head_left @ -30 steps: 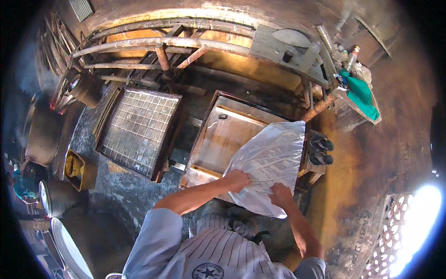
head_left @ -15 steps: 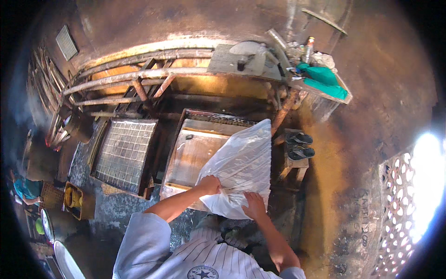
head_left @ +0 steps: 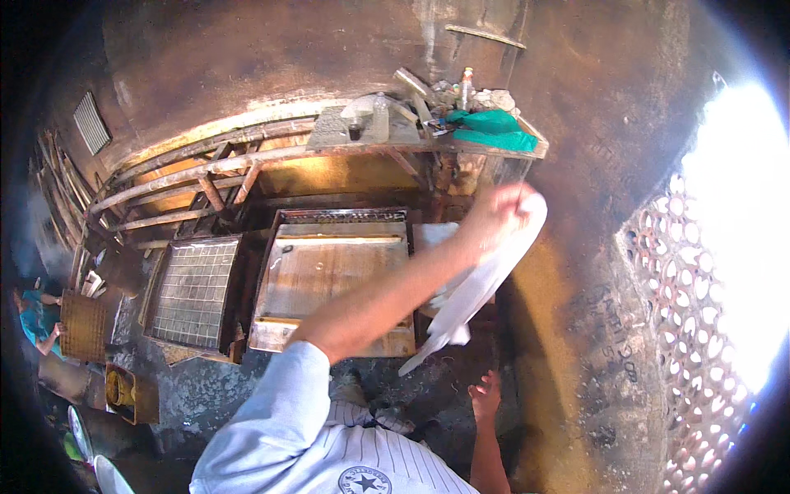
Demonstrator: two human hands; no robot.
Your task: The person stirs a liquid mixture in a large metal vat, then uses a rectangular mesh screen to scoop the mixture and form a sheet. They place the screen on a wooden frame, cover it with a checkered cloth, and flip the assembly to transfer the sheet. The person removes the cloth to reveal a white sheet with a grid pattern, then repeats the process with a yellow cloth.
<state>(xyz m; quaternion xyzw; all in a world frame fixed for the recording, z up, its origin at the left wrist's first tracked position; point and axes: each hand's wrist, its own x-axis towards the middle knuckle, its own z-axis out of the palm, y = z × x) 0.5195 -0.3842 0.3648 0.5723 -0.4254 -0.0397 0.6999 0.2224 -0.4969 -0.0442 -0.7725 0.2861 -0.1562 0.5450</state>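
My left hand (head_left: pixel 502 216) is raised at the right, closed on a thin white sheet (head_left: pixel 485 300) that hangs down from it in a narrow, bunched strip. Whether it is plastic or cloth I cannot tell. Low at the right, my right hand (head_left: pixel 485 397) is apart from the sheet, its fingers spread and slightly curled with nothing seen in them. In front of me lies a large shallow wooden tray (head_left: pixel 317 288) with light bars across it; my left forearm passes over its right part. More white material (head_left: pixel 434 237) shows beside the tray, partly behind my forearm.
To the left of the tray lies a framed grid panel (head_left: pixel 193 288). Behind runs a rail of pipes (head_left: pixel 271 155), with a shelf holding a bottle (head_left: pixel 467 89) and a green cloth (head_left: pixel 494 130). A person (head_left: pixel 37 317) holds a basket (head_left: pixel 82 328) at far left. A pierced wall (head_left: pixel 683 305) stands right.
My left hand has lifted the white sheet off the tray and swung it up to the right, baring the tray. My right hand has come away from the sheet and moved right and down.
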